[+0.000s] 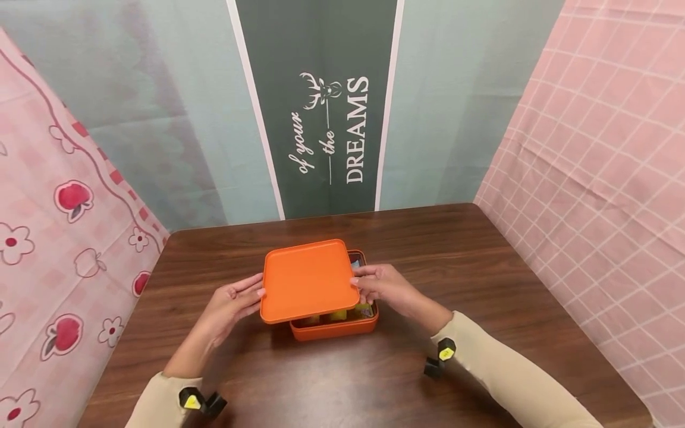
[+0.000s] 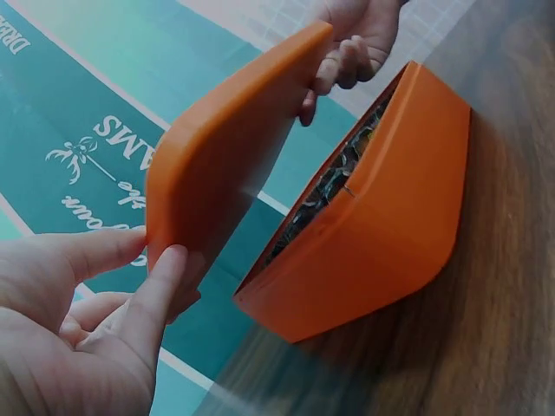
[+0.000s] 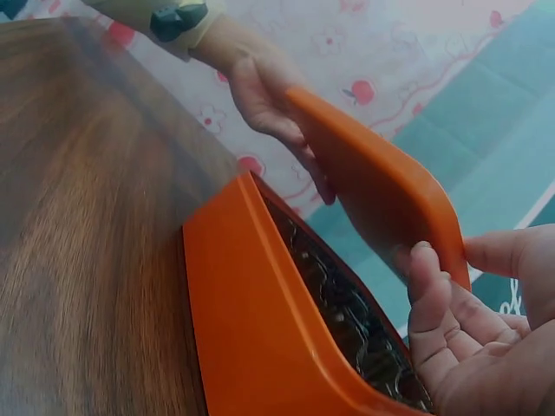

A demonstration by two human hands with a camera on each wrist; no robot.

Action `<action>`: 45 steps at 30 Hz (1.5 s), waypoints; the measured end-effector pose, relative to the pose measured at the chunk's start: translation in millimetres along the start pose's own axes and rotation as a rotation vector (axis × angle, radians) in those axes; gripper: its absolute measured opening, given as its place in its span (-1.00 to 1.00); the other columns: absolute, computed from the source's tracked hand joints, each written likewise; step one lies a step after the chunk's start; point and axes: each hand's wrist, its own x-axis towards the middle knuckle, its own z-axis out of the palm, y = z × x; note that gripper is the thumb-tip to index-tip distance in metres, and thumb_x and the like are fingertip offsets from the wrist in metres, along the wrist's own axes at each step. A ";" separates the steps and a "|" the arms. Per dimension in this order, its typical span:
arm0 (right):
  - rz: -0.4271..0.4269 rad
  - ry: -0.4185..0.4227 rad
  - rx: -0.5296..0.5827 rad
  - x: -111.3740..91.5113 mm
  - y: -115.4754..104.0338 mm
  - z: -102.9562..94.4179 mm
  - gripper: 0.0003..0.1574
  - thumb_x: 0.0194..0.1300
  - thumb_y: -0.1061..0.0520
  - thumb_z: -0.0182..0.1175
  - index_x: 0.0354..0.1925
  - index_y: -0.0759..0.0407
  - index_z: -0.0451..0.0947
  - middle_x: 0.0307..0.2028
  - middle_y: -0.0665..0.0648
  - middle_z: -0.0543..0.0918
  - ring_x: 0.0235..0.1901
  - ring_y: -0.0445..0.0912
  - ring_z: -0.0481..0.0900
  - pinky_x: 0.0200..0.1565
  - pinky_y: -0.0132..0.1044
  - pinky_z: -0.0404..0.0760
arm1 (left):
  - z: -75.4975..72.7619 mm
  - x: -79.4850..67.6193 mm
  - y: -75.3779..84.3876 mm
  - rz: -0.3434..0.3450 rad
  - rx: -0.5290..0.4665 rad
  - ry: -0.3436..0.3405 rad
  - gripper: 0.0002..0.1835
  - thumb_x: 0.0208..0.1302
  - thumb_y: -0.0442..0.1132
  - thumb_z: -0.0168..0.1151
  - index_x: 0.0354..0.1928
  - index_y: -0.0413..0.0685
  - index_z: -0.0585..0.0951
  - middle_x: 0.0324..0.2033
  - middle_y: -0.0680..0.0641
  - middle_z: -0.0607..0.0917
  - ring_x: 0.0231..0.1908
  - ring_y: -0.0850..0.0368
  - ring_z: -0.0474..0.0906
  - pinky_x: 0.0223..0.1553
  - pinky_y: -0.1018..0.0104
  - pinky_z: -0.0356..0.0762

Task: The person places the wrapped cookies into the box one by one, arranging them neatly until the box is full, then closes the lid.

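An orange lid [image 1: 310, 280] is held between both hands, raised above an orange box [image 1: 337, 330] and shifted to its left. My left hand [image 1: 229, 308] pinches the lid's left edge between thumb and fingers. On the opposite edge, my right hand [image 1: 389, 288] pinches the lid, its fingers under the rim. The wrist views show a gap between the lid [image 2: 230, 156] and the box [image 2: 373, 225]. Inside the box, small yellow packets [image 1: 364, 310] show at the uncovered right and front; the lid hides the rest. Dark, shiny wrapped contents [image 3: 338, 303] fill the right wrist view of the box.
The box stands on a dark brown wooden table [image 1: 455, 255]. A green and teal cloth with lettering [image 1: 332, 131] hangs behind it. Patterned pink cloths flank the table, apples and flowers on the left cloth [image 1: 69, 267], a white grid on the right [image 1: 605, 148].
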 end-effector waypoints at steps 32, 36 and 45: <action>-0.106 0.231 0.067 -4.9 -21.2 -23.8 -0.62 0.32 0.10 0.39 0.04 0.29 0.72 -0.53 0.19 0.61 -0.66 -0.13 0.42 -0.61 -0.44 0.41 | 26.0 24.6 35.0 0.172 0.309 0.088 -0.45 0.30 -0.16 0.43 0.27 -0.24 0.60 0.06 -0.19 0.73 -0.08 0.27 0.73 -0.07 0.32 0.70; -0.153 0.233 -0.002 -5.7 -21.5 -25.8 -0.58 0.32 0.06 0.41 0.07 0.23 0.72 -0.47 0.32 0.62 -0.63 -0.09 0.47 -0.55 -0.40 0.51 | 30.3 21.9 36.1 0.296 0.434 0.134 -0.52 0.32 -0.13 0.42 0.21 -0.20 0.66 -0.03 -0.15 0.77 -0.09 0.29 0.72 -0.09 0.48 0.64; -0.297 0.228 -0.117 -4.0 -16.2 -31.1 -0.63 0.33 0.15 0.38 0.08 0.24 0.72 -0.41 0.36 0.70 -0.57 -0.05 0.62 -0.43 -0.27 0.71 | 33.9 21.7 30.0 0.680 0.654 0.285 -0.71 0.24 -0.31 0.44 0.02 -0.11 0.78 -0.27 -0.04 0.81 -0.49 0.24 0.55 -0.49 0.54 0.47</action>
